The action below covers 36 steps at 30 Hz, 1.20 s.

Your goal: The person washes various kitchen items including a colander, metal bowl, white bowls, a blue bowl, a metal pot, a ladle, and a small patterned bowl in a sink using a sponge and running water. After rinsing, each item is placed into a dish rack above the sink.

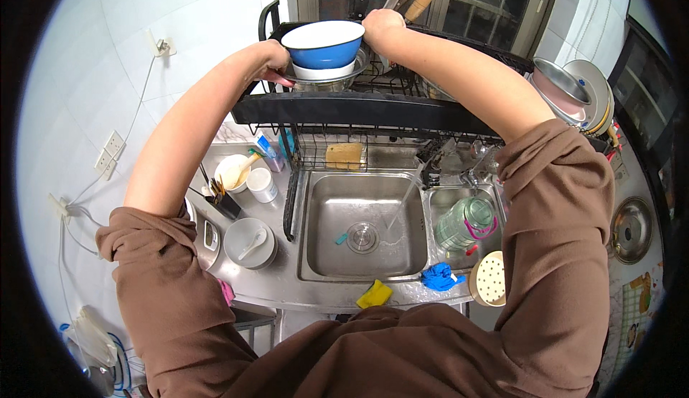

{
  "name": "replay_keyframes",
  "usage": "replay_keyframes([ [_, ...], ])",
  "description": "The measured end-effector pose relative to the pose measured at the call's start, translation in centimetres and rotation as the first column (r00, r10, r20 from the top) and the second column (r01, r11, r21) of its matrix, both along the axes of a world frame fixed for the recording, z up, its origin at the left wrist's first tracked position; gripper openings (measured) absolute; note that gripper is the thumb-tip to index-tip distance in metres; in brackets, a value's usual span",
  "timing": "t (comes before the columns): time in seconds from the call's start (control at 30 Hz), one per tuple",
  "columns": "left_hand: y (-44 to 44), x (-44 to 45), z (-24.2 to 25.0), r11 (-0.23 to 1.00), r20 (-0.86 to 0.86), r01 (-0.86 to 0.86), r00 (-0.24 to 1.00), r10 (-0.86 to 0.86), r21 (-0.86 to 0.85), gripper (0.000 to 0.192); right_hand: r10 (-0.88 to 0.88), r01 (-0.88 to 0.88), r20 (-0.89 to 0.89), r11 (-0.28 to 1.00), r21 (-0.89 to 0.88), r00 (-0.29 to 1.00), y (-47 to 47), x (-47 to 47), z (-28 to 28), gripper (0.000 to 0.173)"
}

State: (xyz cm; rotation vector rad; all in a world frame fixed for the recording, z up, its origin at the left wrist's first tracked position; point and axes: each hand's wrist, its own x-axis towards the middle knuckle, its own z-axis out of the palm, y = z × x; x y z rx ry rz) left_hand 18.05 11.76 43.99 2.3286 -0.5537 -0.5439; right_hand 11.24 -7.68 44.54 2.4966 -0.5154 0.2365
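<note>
On the upper tier of a black dish rack (pixel 350 108), a blue bowl with a white inside (pixel 325 52) is stacked over a white bowl (pixel 323 71) and a clear glass bowl (pixel 328 84). My left hand (pixel 272 60) grips the left side of this stack, with fingers low by the glass rim. Against the blue bowl's right rim is my right hand (pixel 384 24), knuckles up; its fingertips are hidden from me. Behind it stand knives, one with a wooden handle (pixel 420 5).
Below the rack, water runs from the faucet into a steel sink (pixel 323 226). A green glass jar (pixel 465 226) lies in the small basin. A yellow sponge (pixel 375 294) and blue cloth (pixel 441 277) sit on the front edge. Bowls (pixel 250 244) stand left; stacked pans (pixel 562 88) stand right.
</note>
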Motion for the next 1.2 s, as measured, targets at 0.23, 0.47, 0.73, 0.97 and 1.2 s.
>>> replay_keyframes([
  [0.23, -0.2, 0.4, -0.4, 0.997, -0.082, -0.025, 0.996, 0.018, -0.078, 0.015, 0.049, -0.05, 0.013, 0.993, 0.103, 0.999, 0.4, -1.7, -0.2, 0.028],
  [0.47, -0.6, 2.0, -0.9, 0.994, -0.111, -0.068, 0.992, 0.058, -0.089, 0.015, 0.103, -0.12, 0.23, 0.991, 0.062, 0.968, 0.0, -0.1, -2.4, 0.021],
  [0.73, -0.7, 2.0, -0.8, 0.998, 0.021, -0.051, 0.998, 0.052, -0.038, 0.01, -0.006, -0.004, 0.077, 0.991, 0.133, 0.997, -0.8, 2.0, -2.3, 0.022],
  [0.97, -1.2, 1.4, -0.5, 0.99, -0.028, -0.109, 0.994, 0.107, -0.09, 0.017, -0.028, 0.038, -0.067, 0.987, 0.156, 0.997, 0.1, 1.0, -2.1, 0.024],
  [1.2, -1.6, 1.6, -0.9, 0.984, -0.094, -0.081, 0.993, 0.066, -0.16, 0.021, 0.022, 0.056, -0.166, 0.89, 0.452, 0.986, -1.8, -2.4, 0.6, 0.058],
])
